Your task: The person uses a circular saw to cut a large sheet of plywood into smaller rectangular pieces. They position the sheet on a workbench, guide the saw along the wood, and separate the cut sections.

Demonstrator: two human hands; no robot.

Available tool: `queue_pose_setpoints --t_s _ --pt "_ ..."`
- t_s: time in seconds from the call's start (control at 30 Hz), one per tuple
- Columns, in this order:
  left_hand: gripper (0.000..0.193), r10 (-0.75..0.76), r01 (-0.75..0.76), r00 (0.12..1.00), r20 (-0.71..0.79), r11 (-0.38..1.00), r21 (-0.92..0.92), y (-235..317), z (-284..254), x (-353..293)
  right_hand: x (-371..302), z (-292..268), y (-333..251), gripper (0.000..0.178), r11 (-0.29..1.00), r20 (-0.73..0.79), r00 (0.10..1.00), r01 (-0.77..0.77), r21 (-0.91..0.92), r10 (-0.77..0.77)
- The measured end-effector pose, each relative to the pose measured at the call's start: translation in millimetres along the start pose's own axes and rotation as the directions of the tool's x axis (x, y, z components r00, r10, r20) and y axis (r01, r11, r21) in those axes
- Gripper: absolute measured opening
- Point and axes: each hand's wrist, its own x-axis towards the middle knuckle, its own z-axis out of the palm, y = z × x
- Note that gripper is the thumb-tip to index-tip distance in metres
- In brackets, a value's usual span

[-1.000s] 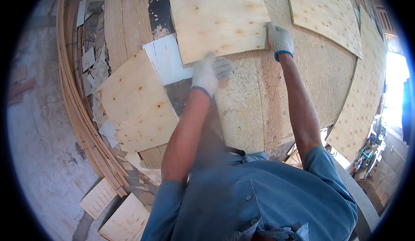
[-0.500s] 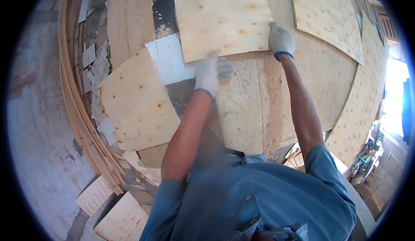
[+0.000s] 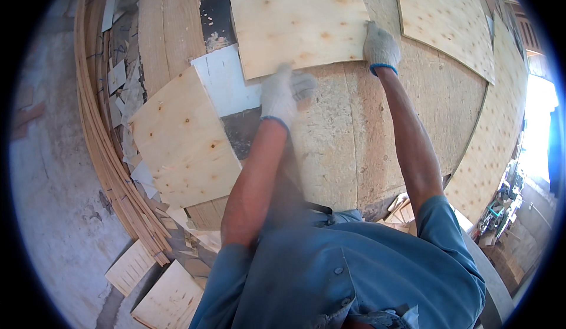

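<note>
A pale plywood sheet (image 3: 298,19) with brown knots lies on the worn wooden surface in front of me. Both my hands wear light knitted gloves with blue cuffs. My right hand (image 3: 382,47) is closed at the sheet's near right corner, its fingertips along the right edge. At the near edge, my left hand (image 3: 282,96) has one digit reaching up to the sheet. Its other fingers stand apart from that digit, pointing right, slightly blurred, with nothing seen in them. Left of this hand is a white panel (image 3: 227,78), partly under a smaller knotty plywood piece (image 3: 183,143).
Another plywood sheet (image 3: 448,19) lies at the far right, with a larger knotty panel (image 3: 489,134) beyond it. Long thin wood strips (image 3: 100,134) curve along the left side near scraps. Cut boards (image 3: 168,299) are at lower left, and jumbled tools or parts (image 3: 501,205) at right.
The view has shifted slightly. The plywood sheet and both hands appear a little farther up and left, with the hands in the same places along its edges.
</note>
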Motion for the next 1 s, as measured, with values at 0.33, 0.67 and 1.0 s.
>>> queue_pose_setpoints --t_s 0.33,0.67,1.0 --pt "0.036 -0.004 0.004 1.000 -0.010 1.000 -0.006 17 10 5 21 10 1 0.034 1.000 -0.040 0.999 0.009 -0.004 -0.009" --pt "0.039 -0.046 0.045 0.999 -0.026 0.999 -0.016 26 12 27 40 7 -10 0.033 0.998 -0.100 0.993 0.060 0.005 -0.059" --pt "0.040 0.029 -0.028 0.999 0.037 1.000 -0.003 24 10 43 45 -4 -19 0.035 1.000 -0.069 0.998 -0.007 0.030 0.009"
